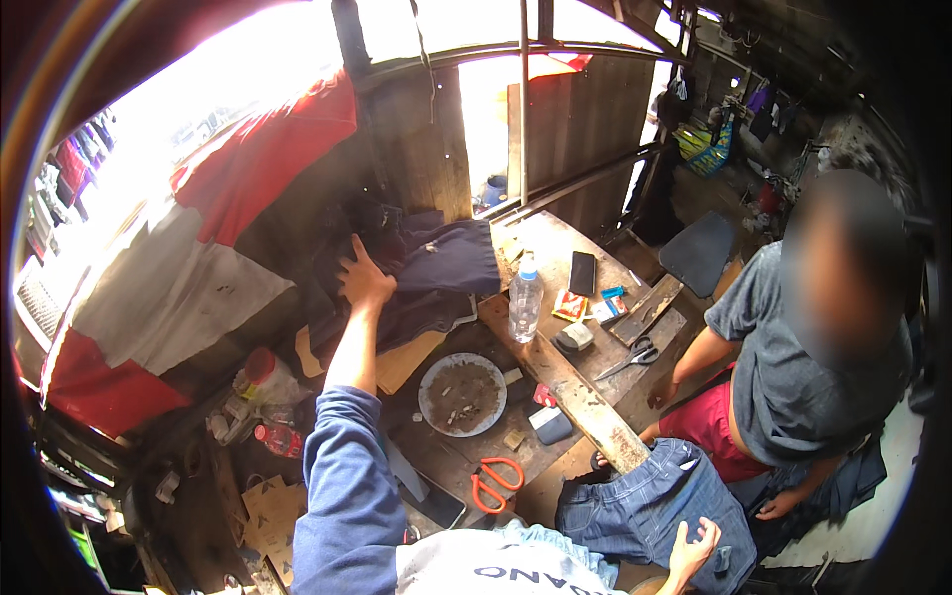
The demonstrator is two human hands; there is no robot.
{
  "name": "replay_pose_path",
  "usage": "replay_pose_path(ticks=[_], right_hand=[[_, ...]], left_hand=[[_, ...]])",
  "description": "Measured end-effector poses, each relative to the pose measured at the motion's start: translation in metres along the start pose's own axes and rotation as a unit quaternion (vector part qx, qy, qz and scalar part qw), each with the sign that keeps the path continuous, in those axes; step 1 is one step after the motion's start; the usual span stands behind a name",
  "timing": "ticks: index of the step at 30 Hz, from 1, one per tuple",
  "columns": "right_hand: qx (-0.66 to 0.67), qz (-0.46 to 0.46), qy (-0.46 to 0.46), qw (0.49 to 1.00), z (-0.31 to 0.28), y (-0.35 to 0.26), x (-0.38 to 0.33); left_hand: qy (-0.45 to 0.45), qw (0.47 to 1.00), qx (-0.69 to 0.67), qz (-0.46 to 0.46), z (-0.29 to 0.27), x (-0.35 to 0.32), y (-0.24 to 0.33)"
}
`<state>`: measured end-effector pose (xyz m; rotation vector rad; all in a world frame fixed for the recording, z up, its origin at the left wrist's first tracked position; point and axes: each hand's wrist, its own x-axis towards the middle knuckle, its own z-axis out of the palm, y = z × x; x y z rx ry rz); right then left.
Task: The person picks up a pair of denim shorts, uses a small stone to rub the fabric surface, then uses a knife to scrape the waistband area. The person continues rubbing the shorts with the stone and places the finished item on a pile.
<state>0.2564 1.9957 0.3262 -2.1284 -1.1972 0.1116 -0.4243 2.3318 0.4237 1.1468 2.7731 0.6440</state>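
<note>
My left hand [365,278] reaches forward with its fingers spread over a pile of dark folded clothes [451,260]. Whether the fingertips touch the cloth I cannot tell. At the lower right, my right hand [694,550] is open with fingers apart and slightly curled. It is over or against a pair of blue jeans [654,506], which drapes over the near end of a narrow wooden board [585,407]. Neither hand grips anything. Orange-handled scissors [496,484] lie on the work surface between my arms.
A round basin of ash-like material [462,395] sits ahead. A clear bottle [526,302], a dark phone [583,273], small packets [570,304] and black scissors [630,359] rest on the table. A person in grey [823,367] sits at right. Plastic jars [263,369] stand at left.
</note>
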Motion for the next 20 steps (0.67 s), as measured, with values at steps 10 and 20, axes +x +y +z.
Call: replay_pose_path(ticks=[10,20], right_hand=[[0.02,0.018,-0.045,0.999,-0.001,0.0,-0.008],[0.061,-0.071,-0.106,0.99,0.01,-0.065,0.031]], left_hand=[[0.244,0.928,-0.276,0.065,-0.104,0.036,-0.074],[0.103,0.619,-0.719,0.3,-0.231,0.054,-0.122]])
